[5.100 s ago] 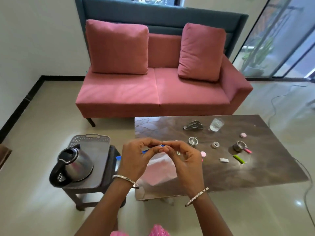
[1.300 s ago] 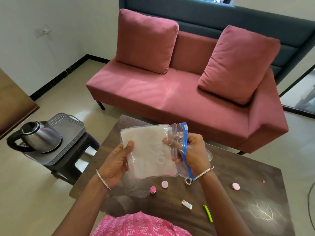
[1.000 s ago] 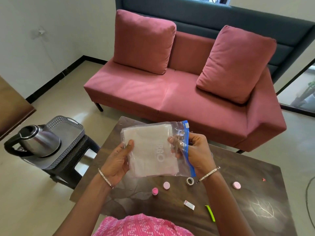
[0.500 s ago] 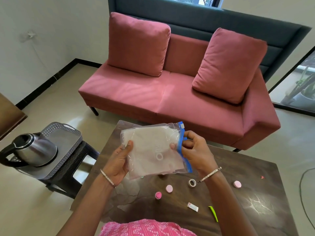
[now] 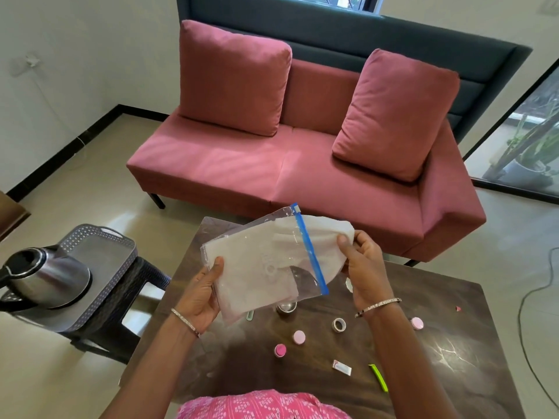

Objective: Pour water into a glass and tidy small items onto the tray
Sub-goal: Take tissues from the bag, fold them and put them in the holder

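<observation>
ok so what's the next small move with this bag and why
Probably draw the white sheet fully out with the right hand while the left hand holds the bag: the sheet sticks only partway past the blue zip, pinched at its edge.

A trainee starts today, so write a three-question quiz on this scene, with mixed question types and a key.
1. True or false: the kettle stands on the tray.
2. What does the left hand grip? A) the zip bag B) the tape roll C) a pink cap
3. Fill in: the right hand pinches the white sheet that sticks out past the bag's ____ zip strip.
Key: 1 true; 2 A; 3 blue.
</observation>
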{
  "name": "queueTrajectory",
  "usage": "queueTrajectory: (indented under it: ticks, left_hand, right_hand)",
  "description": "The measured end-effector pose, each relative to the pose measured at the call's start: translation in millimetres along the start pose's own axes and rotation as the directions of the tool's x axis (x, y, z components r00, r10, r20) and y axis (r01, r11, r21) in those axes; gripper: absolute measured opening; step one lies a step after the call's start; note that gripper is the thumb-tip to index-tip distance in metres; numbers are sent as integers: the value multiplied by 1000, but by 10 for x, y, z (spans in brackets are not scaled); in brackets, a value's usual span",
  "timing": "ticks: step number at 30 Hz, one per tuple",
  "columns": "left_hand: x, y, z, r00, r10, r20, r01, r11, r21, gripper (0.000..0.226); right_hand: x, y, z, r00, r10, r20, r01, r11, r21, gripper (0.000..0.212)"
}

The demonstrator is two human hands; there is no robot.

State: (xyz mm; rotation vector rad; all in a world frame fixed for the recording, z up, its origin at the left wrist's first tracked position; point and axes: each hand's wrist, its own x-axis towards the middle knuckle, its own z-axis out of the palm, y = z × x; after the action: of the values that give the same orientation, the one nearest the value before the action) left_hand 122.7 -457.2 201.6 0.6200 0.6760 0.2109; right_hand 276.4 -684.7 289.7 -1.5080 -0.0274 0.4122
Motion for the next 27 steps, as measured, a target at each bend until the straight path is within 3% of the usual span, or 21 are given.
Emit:
queueTrajectory:
  ticks: [4, 7, 9, 10, 12, 14, 15, 18, 20, 23, 27]
  left_hand:
    - [35, 2, -36, 1000, -16, -8, 16, 1000, -14, 18]
    - [49, 0, -79, 999, -32, -40, 30, 999, -40, 19]
    - [56, 2, -97, 999, -25, -41, 23, 999, -45, 17]
    - [61, 3, -105, 999, -18, -35, 17, 999, -43, 17]
    - [66, -2, -135, 1000, -17, -25, 15, 999, -46, 16]
    - [71, -21, -174, 999, -23, -24, 22, 999, -42, 16]
    - [76, -36, -195, 999, -34, -32, 33, 999, -42, 16]
    - [85, -71, -240, 998, -48, -47, 46, 998, -48, 18]
    - [76, -82, -259, 998, -27, -56, 24, 999, -42, 19]
    - [32, -100, -287, 997, -23, -72, 19, 999, -46, 18]
    - [-88, -125, -373, 984, -64, -164, 61, 998, -25, 34]
  right_hand:
    - [80, -34, -42, 943, -237, -233, 205, 967, -153, 11]
    - [119, -72, -125, 805, -434, -405, 287, 881, -376, 35]
    - [153, -70, -195, 708, -587, -393, 280, 744, -607, 32]
    - [173, -55, -219, 713, -611, -345, 251, 682, -687, 27]
    - [217, -7, -217, 838, -498, -221, 179, 634, -752, 25]
    - [227, 84, -137, 969, -232, -85, 102, 686, -720, 20]
    - [206, 131, -68, 993, -114, -24, 67, 733, -677, 23]
    - [104, 236, 177, 991, 107, 83, -48, 850, -525, 59]
    - [65, 306, 307, 986, 94, 138, -8, 852, -524, 57]
    - [69, 379, 417, 991, -15, 130, 94, 775, -625, 22]
    - [72, 476, 478, 987, 2, 159, 110, 710, -695, 19]
